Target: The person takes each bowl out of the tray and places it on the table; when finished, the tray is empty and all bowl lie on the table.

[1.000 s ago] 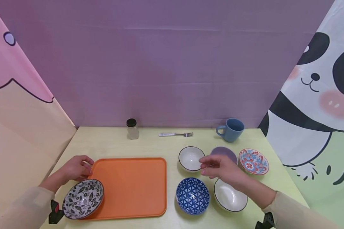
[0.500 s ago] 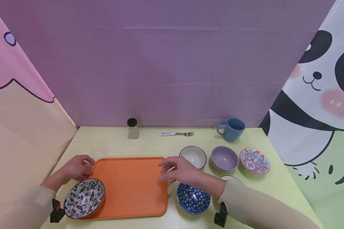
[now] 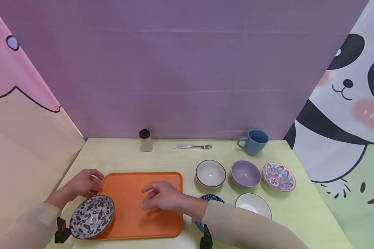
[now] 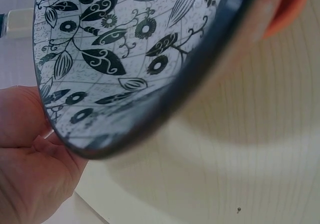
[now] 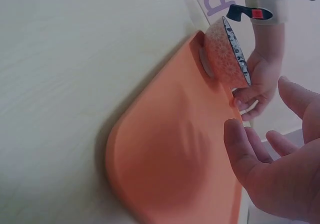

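An orange tray (image 3: pixel 127 224) lies on the left half of the table. At its front left corner sits a bowl with black-and-white leaf patterns (image 3: pixel 91 217), tilted; its outside is reddish in the right wrist view. Behind this bowl, my left hand (image 3: pixel 85 183) grips the tray's left edge with curled fingers. In the left wrist view, the bowl (image 4: pixel 125 58) hides the fingertips. Over the tray's right half hovers my right hand (image 3: pixel 165 197), fingers loosely bent, holding nothing. The right wrist view shows that hand (image 5: pixel 280 169) above the tray surface (image 5: pixel 160 159).
Right of the tray stand a white bowl (image 3: pixel 210 173), a purple bowl (image 3: pixel 245 173), a floral red-and-blue dish (image 3: pixel 278 177), another white bowl (image 3: pixel 254 204) and a blue patterned bowl (image 3: pixel 211 197), partly under my right sleeve. A jar (image 3: pixel 145 141), fork (image 3: pixel 193 147) and blue mug (image 3: pixel 256 141) line the back.
My right hand has moved left from above the bowls, past the tray's right edge, to over the tray. My left hand and the leaf-patterned bowl have stayed in place.
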{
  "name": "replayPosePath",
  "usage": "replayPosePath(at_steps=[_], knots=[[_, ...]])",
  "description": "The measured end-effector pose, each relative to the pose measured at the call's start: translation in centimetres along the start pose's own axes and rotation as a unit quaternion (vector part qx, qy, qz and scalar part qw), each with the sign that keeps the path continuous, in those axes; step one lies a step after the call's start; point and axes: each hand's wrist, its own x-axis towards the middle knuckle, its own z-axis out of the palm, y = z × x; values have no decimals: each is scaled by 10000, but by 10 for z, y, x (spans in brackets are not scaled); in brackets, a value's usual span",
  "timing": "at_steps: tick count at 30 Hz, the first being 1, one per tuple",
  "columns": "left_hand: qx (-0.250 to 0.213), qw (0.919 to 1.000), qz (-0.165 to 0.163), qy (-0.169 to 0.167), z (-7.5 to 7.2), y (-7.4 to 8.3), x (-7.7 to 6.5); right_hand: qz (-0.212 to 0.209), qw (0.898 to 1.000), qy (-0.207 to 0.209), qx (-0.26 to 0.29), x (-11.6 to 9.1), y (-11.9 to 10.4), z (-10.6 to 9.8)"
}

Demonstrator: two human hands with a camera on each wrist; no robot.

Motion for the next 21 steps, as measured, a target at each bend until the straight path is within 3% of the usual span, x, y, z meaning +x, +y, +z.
replayPosePath(at_steps=[9,21], knots=[[200,9998,17,17,-2,10,-7,342,9981,-240,454,26,-5,36],[254,9997,-67,-2,0,9,-2,579,9948,-81,831,45,4,73]])
